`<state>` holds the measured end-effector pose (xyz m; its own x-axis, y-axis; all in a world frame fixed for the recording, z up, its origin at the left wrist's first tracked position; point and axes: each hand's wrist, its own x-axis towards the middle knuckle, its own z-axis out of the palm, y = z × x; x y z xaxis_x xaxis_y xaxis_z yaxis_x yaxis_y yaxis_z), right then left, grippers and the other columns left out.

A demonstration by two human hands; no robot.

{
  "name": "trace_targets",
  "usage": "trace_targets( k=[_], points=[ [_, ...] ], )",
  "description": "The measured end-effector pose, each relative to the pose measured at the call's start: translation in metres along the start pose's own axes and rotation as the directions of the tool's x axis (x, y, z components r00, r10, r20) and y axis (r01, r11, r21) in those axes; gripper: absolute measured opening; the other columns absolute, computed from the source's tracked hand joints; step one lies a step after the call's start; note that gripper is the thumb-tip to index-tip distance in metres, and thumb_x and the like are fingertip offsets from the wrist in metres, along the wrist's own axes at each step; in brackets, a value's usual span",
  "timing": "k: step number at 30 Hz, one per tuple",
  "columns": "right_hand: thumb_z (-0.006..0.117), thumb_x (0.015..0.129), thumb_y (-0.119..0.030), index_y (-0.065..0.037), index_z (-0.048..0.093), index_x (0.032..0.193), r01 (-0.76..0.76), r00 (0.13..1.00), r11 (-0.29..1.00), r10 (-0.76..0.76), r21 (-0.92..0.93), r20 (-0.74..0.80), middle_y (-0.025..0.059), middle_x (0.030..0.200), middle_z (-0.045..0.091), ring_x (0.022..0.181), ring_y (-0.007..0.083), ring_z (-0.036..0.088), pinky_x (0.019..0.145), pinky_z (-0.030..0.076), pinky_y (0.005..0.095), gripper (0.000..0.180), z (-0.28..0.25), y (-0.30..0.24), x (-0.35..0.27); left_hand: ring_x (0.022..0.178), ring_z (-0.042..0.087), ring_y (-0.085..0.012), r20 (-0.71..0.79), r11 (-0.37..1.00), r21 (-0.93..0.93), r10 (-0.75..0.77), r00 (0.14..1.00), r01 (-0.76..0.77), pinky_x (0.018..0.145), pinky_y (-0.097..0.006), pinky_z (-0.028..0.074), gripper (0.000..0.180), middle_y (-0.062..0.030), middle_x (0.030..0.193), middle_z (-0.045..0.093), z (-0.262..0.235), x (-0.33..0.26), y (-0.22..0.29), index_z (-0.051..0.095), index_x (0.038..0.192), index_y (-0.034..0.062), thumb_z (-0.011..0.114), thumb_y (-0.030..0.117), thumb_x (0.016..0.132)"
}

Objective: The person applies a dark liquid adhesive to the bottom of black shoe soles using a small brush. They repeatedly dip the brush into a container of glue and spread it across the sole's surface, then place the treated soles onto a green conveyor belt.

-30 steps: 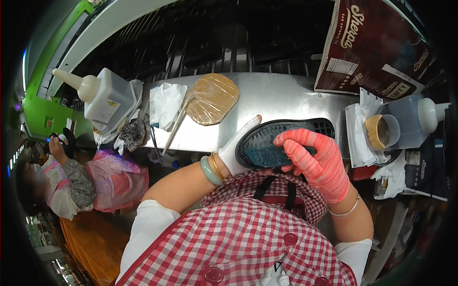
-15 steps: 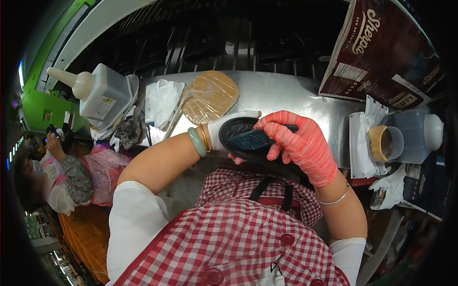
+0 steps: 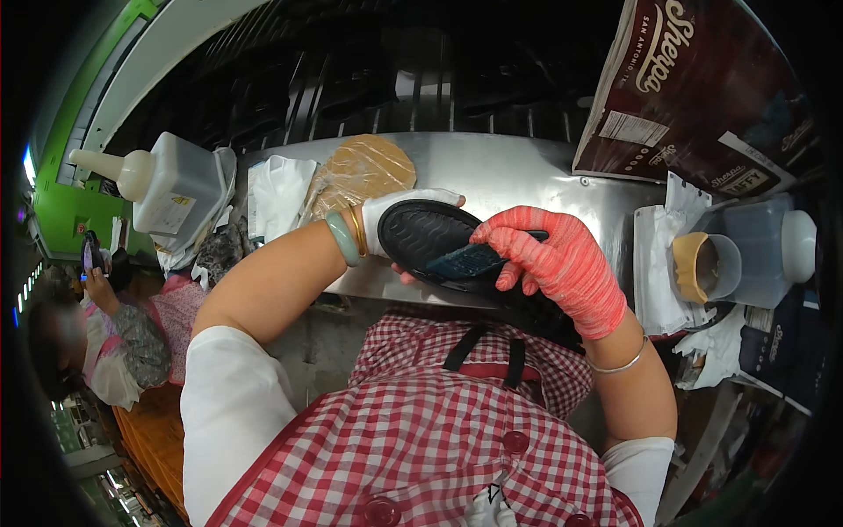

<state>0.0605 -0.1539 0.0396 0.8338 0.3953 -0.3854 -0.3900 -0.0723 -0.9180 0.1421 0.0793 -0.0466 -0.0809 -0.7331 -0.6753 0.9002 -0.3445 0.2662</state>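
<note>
Over counter's near edge: black shoe sole (image 3: 439,246), held up off it
L hand (image 3: 399,220): white glove; closed round sole's heel end
R hand (image 3: 553,263): red glove; fingers curled on sole's top
Risk: sole could slip frm gloves; glue tub (image 3: 711,263) near R edge could tip if bumped

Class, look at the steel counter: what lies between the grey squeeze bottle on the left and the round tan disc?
In the head view, a crumpled white cloth lies between the grey squeeze bottle and the round tan disc on the steel counter.

Shoe sole (image 3: 430,241) between jug (image 3: 180,189) and cup (image 3: 707,268)
</note>
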Motion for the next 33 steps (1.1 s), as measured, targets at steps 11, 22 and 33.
trace_targets(
  k=[11, 22, 33],
  points=[
    [0.06, 0.084, -0.027, -0.002, 0.067, 0.096, -0.028, 0.999, 0.995, 0.026, -0.1, -0.026, 0.0032, 0.075, 0.062, 0.058, 0.0076, 0.057, 0.052, 0.044, 0.0213, 0.029, -0.017, -0.001, -0.008, 0.044, 0.061, -0.0303, -0.125, 0.999, 0.026, 0.042, 0.991, -0.039, 0.029, -0.029, 0.043, 0.074, -0.0241, 0.065, 0.062, -0.006, 0.005, 0.001, 0.06, 0.101, -0.0092, 0.033, 0.058, 0.089],
    [0.058, 0.084, -0.025, -0.002, 0.067, 0.094, -0.097, 0.991, 0.986, 0.084, -0.135, -0.1, 0.0021, 0.075, 0.063, 0.059, 0.0059, 0.056, 0.052, 0.042, 0.0188, 0.026, -0.037, 0.01, -0.04, 0.044, 0.061, -0.0272, -0.146, 0.923, 0.355, 0.213, 0.966, -0.15, 0.031, -0.029, 0.045, 0.068, -0.0222, 0.066, 0.063, -0.01, 0.005, 0.002, 0.061, 0.099, -0.008, 0.039, 0.055, 0.089],
    [0.069, 0.08, -0.011, 0.0, 0.066, 0.1, 0.385, 0.918, 0.922, -0.379, 0.035, -0.119, 0.0071, 0.089, 0.067, 0.079, 0.0138, 0.062, 0.07, 0.049, 0.024, 0.023, -0.015, 0.012, -0.068, 0.081, 0.064, -0.014, -0.022, 0.978, -0.029, 0.205, 0.978, -0.206, 0.081, -0.028, 0.052, 0.034, -0.0069, 0.094, 0.068, 0.007, 0.009, -0.015, 0.062, 0.102, 0.0027, 0.06, 0.032, 0.086]
  ],
)
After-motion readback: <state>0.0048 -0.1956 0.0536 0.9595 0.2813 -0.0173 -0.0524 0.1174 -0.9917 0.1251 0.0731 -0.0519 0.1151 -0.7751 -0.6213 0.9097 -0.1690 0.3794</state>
